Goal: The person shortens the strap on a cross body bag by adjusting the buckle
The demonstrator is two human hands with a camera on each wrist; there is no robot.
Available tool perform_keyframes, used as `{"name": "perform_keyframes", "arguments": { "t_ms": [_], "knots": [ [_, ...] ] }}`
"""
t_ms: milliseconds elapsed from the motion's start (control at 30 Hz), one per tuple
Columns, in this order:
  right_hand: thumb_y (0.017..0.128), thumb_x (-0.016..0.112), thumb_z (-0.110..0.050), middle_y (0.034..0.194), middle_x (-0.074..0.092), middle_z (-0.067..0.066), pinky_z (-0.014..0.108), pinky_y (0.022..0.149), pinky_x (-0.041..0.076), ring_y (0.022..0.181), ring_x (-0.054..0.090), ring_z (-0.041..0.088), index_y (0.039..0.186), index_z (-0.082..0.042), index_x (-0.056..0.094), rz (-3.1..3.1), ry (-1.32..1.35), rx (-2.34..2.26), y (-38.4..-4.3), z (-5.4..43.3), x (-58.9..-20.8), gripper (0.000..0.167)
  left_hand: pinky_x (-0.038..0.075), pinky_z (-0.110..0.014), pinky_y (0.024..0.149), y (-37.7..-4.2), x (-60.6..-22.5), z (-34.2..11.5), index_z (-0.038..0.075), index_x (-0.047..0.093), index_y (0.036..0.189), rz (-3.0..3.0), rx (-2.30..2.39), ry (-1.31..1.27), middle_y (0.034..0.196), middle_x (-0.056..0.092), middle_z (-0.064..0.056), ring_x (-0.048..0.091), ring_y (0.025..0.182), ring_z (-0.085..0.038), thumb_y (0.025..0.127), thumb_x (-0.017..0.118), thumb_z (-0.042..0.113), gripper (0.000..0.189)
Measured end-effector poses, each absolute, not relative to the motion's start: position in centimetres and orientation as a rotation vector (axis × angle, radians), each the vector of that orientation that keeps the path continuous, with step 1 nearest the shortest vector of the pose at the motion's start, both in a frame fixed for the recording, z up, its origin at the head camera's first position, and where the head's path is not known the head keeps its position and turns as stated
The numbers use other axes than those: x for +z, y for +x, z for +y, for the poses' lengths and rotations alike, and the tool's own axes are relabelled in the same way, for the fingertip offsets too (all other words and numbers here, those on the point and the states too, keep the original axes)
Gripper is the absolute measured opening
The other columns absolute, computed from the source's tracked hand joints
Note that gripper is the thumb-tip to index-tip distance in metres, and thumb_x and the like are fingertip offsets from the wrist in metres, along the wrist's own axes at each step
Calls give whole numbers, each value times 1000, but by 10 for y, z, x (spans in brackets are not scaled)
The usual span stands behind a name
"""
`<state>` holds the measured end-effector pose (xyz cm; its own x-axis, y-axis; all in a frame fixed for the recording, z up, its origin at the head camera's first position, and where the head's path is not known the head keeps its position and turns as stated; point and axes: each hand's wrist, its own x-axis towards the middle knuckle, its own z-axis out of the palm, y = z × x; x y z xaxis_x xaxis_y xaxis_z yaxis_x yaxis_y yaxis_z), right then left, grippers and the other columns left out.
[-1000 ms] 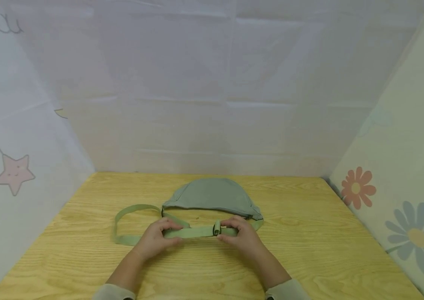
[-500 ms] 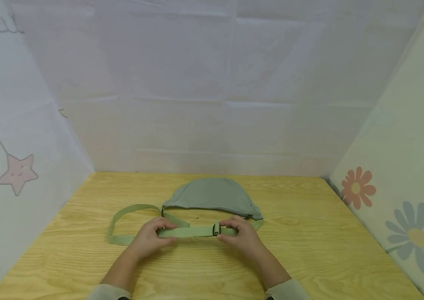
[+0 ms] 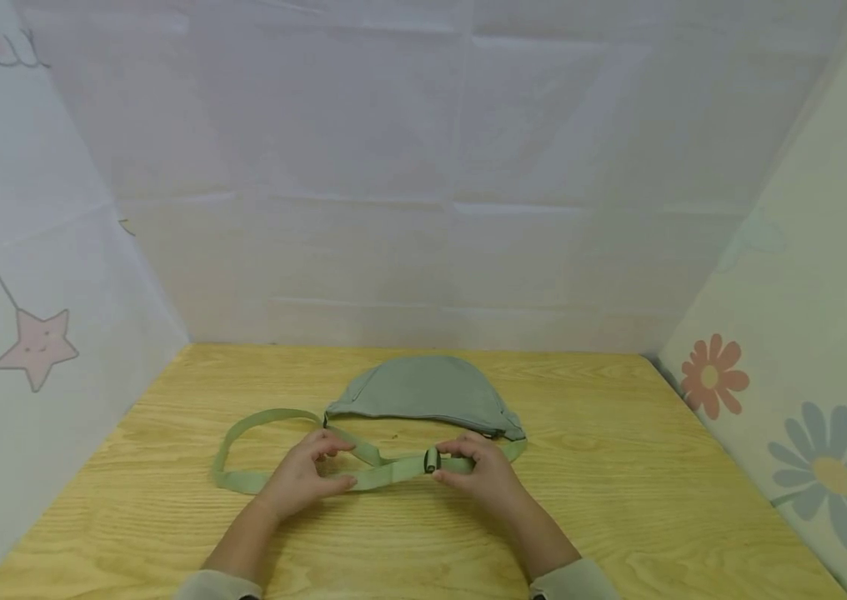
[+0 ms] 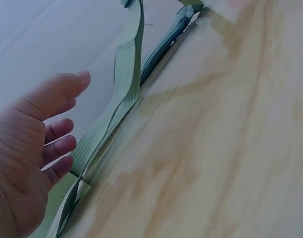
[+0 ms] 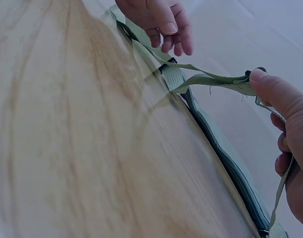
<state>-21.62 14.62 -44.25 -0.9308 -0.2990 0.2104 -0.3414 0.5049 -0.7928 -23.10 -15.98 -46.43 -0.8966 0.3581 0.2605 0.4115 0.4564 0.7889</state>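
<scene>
A grey-green waist bag (image 3: 423,389) lies on the wooden table, its curved top toward the back. Its light green webbing strap (image 3: 386,475) runs in front of it. My right hand (image 3: 489,477) pinches this strap at its dark slider buckle (image 3: 433,461), holding that part raised in the right wrist view. Thumb and fingers of my left hand (image 3: 299,482) are spread apart around the strap's near run. In the left wrist view the strap (image 4: 126,74) passes beyond the left fingertips, and nothing is gripped between them.
To the left, a loop of the strap (image 3: 243,481) lies on the table (image 3: 618,467). Pale cloth walls (image 3: 423,208) with printed flowers and a star enclose the table's back and sides.
My left hand slid left along the strap, then parted its fingers and let go, and the strap sagged between the hands. The right hand has kept its hold at the buckle.
</scene>
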Motion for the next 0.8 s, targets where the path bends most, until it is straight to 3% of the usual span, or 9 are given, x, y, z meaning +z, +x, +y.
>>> {"name": "perform_keyframes", "arguments": {
  "t_ms": [167, 300, 633, 800],
  "knots": [
    [83, 79, -19, 97, 61, 0, 20, 61, 43, 72, 45, 3, 113, -7, 71, -2683, 579, 1440, -216, 146, -442, 34, 43, -56, 98, -230, -463, -142, 8, 65, 122, -2585, -1526, -709, 121, 57, -6, 50, 118, -32, 80, 81, 26, 48],
    [82, 80, -21, 98, 63, 1, 20, 64, 44, 75, 47, 3, 112, -6, 71, -2672, 597, 1427, -217, 146, -443, 35, 42, -61, 98, -228, -461, -122, 4, 63, 124, -2572, -1543, -788, 125, 56, -8, 50, 120, -34, 81, 80, 24, 51],
    [82, 80, -24, 96, 64, 2, 21, 70, 45, 81, 49, 3, 111, -5, 72, -2656, 643, 1406, -217, 145, -442, 35, 48, -42, 97, -228, -460, -84, 8, 64, 124, -2578, -1494, -909, 124, 60, -4, 57, 115, -26, 82, 80, 23, 47],
    [83, 79, -26, 97, 63, 0, 21, 69, 45, 80, 49, 5, 113, -8, 71, -2687, 633, 1406, -217, 146, -443, 37, 49, -27, 89, -228, -459, -74, 10, 66, 121, -2551, -1529, -913, 119, 64, -1, 60, 108, -21, 83, 79, 21, 41]
  ]
}}
